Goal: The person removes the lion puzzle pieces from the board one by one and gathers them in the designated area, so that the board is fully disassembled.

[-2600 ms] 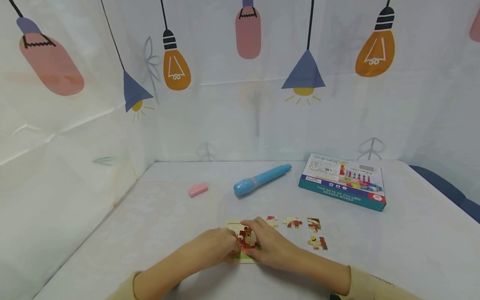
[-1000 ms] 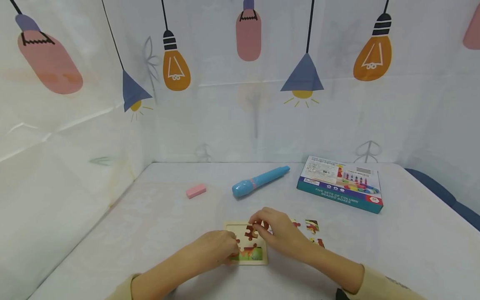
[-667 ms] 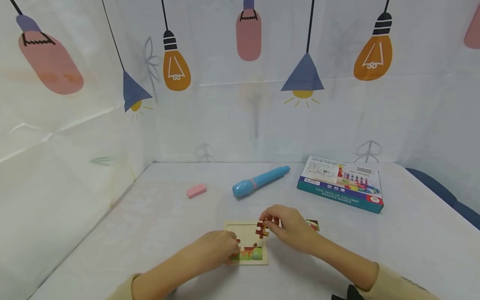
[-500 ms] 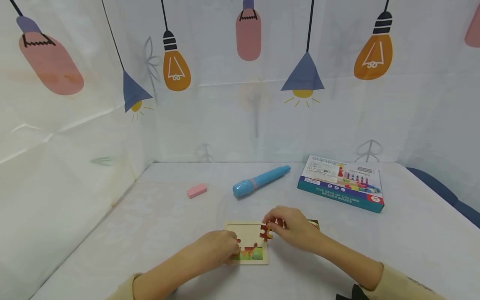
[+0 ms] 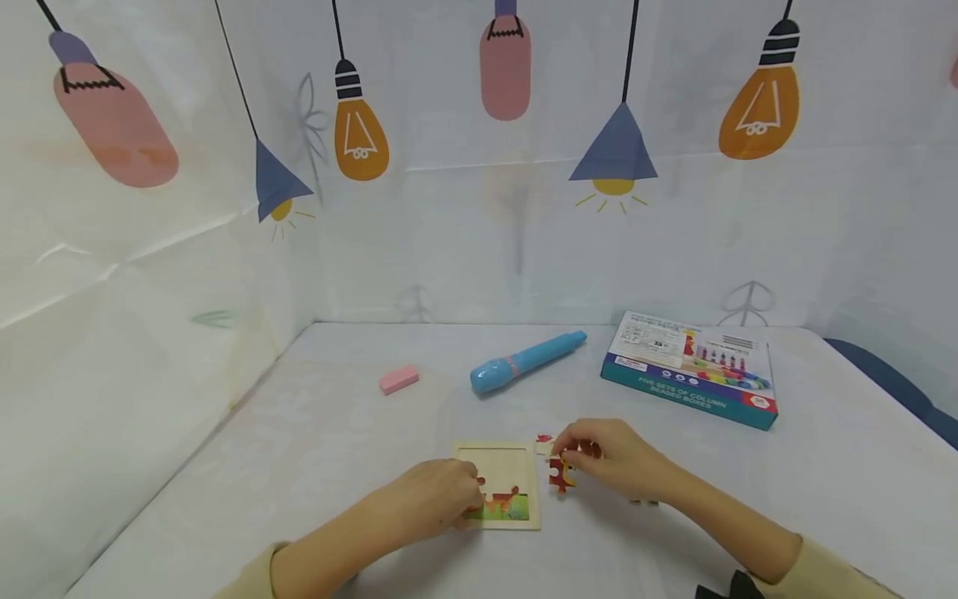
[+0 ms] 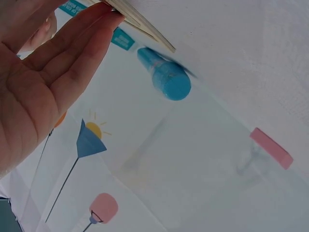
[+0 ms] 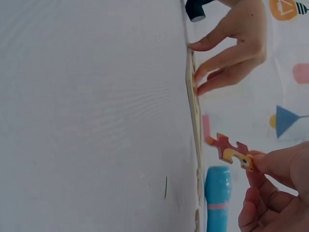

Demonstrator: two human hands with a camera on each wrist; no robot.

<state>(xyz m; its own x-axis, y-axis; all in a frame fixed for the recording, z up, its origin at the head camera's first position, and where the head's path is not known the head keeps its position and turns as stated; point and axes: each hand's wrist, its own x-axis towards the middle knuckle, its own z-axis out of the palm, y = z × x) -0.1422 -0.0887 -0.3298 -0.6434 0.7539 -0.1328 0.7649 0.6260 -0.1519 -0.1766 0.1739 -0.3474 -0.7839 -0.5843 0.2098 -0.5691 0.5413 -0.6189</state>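
Note:
My right hand (image 5: 614,456) pinches a red-brown and yellow jigsaw piece (image 5: 561,477) between thumb and fingers, just right of the puzzle tray. In the right wrist view the piece (image 7: 229,152) sticks out from the fingertips. The wooden puzzle tray (image 5: 534,499) lies flat on the table, with fitted pieces (image 5: 503,504) showing grass and an orange animal part along its bottom. My left hand (image 5: 434,497) covers its left side; the right wrist view shows those fingers (image 7: 224,60) extended, tips pressing on the tray. Loose jigsaw pieces (image 5: 545,445) lie beyond, partly hidden by my right hand.
Behind the tray lie a blue microphone-shaped toy (image 5: 527,362) and a pink block (image 5: 399,379). A teal-sided box (image 5: 688,370) lettered "Five sets of column beaded boxes" is at the back right. A curtain (image 5: 449,249) printed with lamps hangs behind the table.
My right hand has lifted the jigsaw piece out of the tray and carried it rightward past the tray's edge. The left hand has stayed on the tray's left side.

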